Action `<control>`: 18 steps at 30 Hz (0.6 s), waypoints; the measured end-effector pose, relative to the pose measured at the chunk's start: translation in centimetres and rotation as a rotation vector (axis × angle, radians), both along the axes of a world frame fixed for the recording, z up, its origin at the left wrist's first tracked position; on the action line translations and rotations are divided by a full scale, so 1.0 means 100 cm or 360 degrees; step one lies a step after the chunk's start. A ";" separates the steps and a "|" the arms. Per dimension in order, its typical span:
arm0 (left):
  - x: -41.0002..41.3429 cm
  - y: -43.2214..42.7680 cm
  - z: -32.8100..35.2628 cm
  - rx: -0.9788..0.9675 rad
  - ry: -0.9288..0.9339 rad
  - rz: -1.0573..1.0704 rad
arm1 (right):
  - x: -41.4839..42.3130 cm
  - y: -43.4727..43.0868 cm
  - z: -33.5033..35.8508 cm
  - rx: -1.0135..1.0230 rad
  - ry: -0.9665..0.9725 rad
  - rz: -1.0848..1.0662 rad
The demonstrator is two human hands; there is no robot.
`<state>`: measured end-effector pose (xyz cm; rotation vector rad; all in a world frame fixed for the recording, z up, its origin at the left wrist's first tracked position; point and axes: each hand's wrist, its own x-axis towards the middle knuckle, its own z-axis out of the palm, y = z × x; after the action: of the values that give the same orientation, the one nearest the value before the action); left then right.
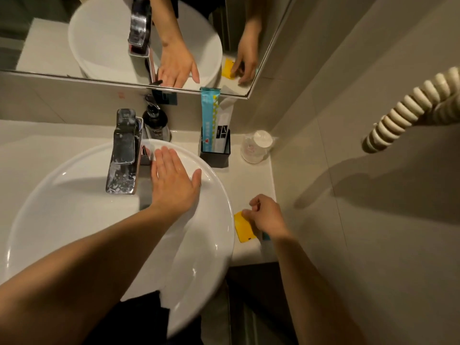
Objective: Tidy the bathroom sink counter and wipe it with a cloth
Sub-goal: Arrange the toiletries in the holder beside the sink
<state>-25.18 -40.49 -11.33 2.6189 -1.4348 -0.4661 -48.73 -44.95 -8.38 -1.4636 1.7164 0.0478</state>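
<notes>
Thing: thin flat yellow packet (243,226) on white worktop (251,180), light, slippery; pinch its edge.
Right hand (267,216): my fingertips pinching it.
Left hand (174,181): flat, released.

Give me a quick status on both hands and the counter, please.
Left hand open, flat on basin. Right hand pinching yellow packet on counter. No cloth in sight.

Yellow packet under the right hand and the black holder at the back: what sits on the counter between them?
Nothing: in the head view the counter is bare between the yellow packet and the black holder. The upturned cup stands right of the holder.
</notes>
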 end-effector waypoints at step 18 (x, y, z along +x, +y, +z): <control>-0.001 0.000 0.002 -0.0044 0.0023 0.0003 | 0.010 -0.028 0.022 -0.0313 -0.0203 -0.0148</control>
<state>-25.29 -40.46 -11.10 2.5903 -1.4239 -0.4607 -47.72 -47.70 -6.18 -1.4914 1.7199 -0.2656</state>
